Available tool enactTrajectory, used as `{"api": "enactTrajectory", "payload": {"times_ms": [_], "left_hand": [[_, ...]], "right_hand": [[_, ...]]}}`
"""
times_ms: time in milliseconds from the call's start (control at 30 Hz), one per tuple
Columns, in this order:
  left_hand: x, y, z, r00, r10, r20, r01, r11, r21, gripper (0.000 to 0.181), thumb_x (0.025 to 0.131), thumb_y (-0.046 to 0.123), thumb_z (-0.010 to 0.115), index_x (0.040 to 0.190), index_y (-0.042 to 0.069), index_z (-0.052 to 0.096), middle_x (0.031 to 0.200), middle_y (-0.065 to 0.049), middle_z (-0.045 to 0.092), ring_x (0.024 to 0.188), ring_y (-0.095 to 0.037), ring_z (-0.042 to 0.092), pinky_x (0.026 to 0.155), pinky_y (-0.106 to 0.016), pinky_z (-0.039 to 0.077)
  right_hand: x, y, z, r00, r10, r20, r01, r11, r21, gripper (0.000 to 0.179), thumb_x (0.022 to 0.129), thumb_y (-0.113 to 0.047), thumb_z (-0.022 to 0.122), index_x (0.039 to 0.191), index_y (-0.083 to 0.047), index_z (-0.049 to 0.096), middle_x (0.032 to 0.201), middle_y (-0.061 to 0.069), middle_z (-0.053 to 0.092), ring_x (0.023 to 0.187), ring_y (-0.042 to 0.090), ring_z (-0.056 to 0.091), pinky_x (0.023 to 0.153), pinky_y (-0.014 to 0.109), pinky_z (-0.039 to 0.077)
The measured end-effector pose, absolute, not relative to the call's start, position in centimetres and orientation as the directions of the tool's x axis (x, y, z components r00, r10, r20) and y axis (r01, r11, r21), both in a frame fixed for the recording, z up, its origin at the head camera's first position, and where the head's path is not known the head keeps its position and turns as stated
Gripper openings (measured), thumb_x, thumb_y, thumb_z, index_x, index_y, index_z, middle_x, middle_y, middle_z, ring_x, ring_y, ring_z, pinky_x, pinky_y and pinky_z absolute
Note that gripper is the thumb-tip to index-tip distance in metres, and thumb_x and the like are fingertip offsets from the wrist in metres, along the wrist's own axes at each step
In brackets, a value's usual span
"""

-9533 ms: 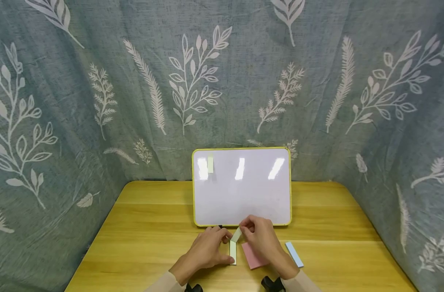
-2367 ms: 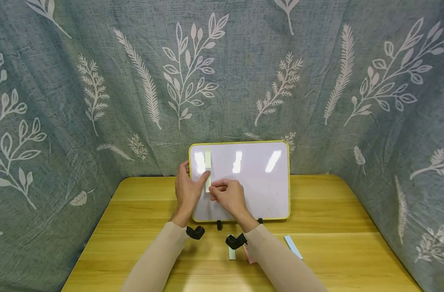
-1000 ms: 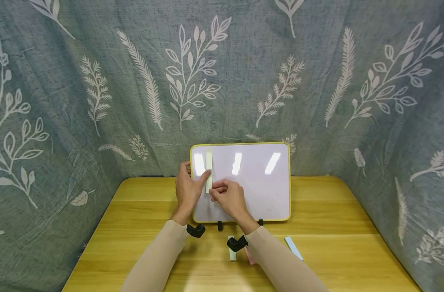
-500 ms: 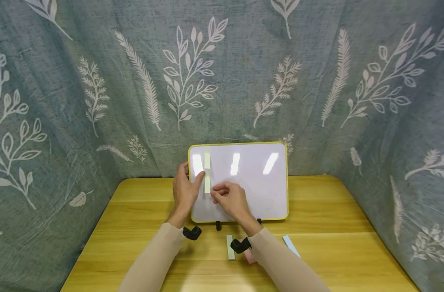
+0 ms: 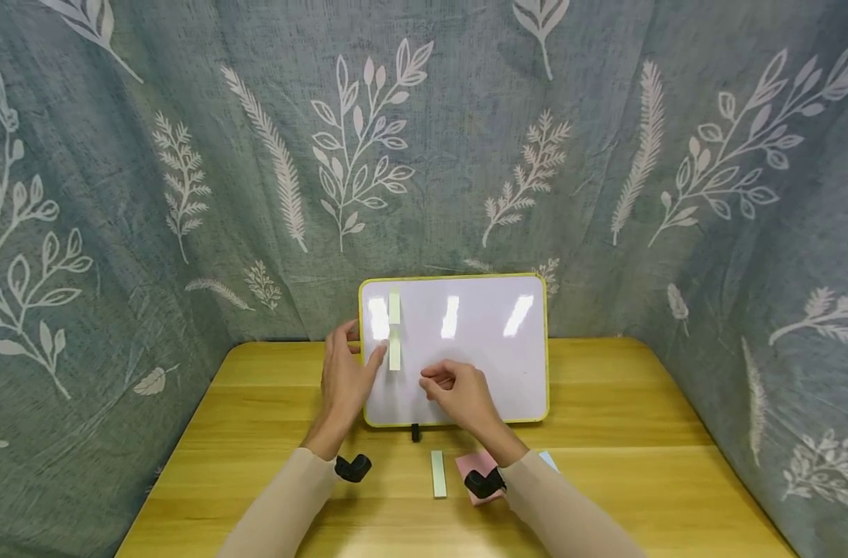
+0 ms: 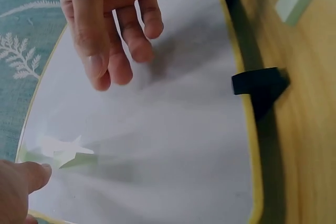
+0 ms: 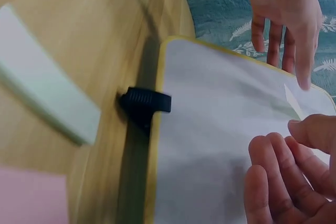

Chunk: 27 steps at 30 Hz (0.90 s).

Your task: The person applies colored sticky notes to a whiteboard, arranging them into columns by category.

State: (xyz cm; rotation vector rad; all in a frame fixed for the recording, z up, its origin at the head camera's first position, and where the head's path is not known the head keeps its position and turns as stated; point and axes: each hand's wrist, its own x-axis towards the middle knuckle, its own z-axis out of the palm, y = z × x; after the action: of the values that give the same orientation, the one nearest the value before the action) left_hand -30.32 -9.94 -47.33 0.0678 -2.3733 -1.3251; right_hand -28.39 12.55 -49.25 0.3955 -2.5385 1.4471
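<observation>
Two pale green sticky strips are on the whiteboard (image 5: 480,364), an upper strip (image 5: 394,307) and a lower strip (image 5: 394,350), one below the other near its left side. In the left wrist view, the lower strip's free end lifts off the board. My left hand (image 5: 345,380) is at the board's left edge, thumb in front beside the lower strip, fingers relaxed and partly hidden behind the edge. In front of the board's lower middle, my right hand (image 5: 462,395) has its fingers loosely bent with nothing between them.
On the wooden table (image 5: 270,449) before the board lie a green sticky pad (image 5: 439,474), a pink pad (image 5: 474,465) and a blue pad (image 5: 549,460), the latter two partly hidden by the right arm. Black feet (image 5: 415,432) support the board. A patterned curtain (image 5: 452,194) hangs behind.
Earlier, both hands peeled a strip from the green pad, then set it on the board under the first. Now the right hand has drawn back right and down; the left thumb has slid off the strip.
</observation>
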Motion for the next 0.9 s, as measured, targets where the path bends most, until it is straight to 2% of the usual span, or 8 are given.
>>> {"api": "enactTrajectory", "payload": {"times_ms": [333,600,767,900], "left_hand": [[-27.8,-11.0,-48.3,-0.903,-0.172,0.393,0.228,0.582,0.78,0.066,0.107,0.025,0.089,0.163,0.009,0.058,0.144,-0.02,0.064,0.129,-0.041,0.07,0.103,-0.059,0.063],[-26.5,-11.5,-49.3,-0.906,-0.075,0.416,0.299,0.581,0.757,0.06,0.106,0.019,0.09,0.158,0.009,0.063,0.137,-0.016,0.07,0.122,-0.036,0.071,0.105,-0.055,0.062],[-25.5,-11.7,-50.2,-0.91,-0.008,0.414,0.332,0.583,0.741,0.049,0.105,0.019,0.091,0.149,0.011,0.072,0.127,-0.011,0.076,0.116,-0.034,0.075,0.099,-0.049,0.061],[-25.0,-11.8,-50.7,-0.908,0.052,0.415,0.366,0.577,0.73,0.041,0.105,0.019,0.091,0.142,0.009,0.076,0.123,-0.01,0.078,0.112,-0.032,0.076,0.094,-0.05,0.063]], "right_hand": [[-26.8,14.9,-49.8,-0.948,-0.144,0.284,-0.316,0.531,-0.786,0.009,0.106,-0.018,0.088,0.114,-0.013,0.089,0.098,-0.003,0.087,0.083,0.008,0.079,0.077,0.024,0.062],[-25.9,16.5,-50.5,-0.939,-0.194,0.284,-0.344,0.538,-0.77,0.012,0.107,-0.017,0.087,0.118,-0.012,0.088,0.101,-0.003,0.087,0.089,0.012,0.08,0.084,0.024,0.065],[-25.1,17.5,-51.2,-0.922,-0.245,0.301,-0.388,0.555,-0.736,0.014,0.108,-0.016,0.086,0.12,-0.011,0.087,0.105,-0.004,0.088,0.092,0.01,0.08,0.085,0.024,0.066],[-24.6,18.1,-51.5,-0.899,-0.299,0.32,-0.437,0.555,-0.708,0.015,0.108,-0.013,0.086,0.122,-0.008,0.086,0.111,0.0,0.088,0.095,0.013,0.082,0.084,0.024,0.067]]}}
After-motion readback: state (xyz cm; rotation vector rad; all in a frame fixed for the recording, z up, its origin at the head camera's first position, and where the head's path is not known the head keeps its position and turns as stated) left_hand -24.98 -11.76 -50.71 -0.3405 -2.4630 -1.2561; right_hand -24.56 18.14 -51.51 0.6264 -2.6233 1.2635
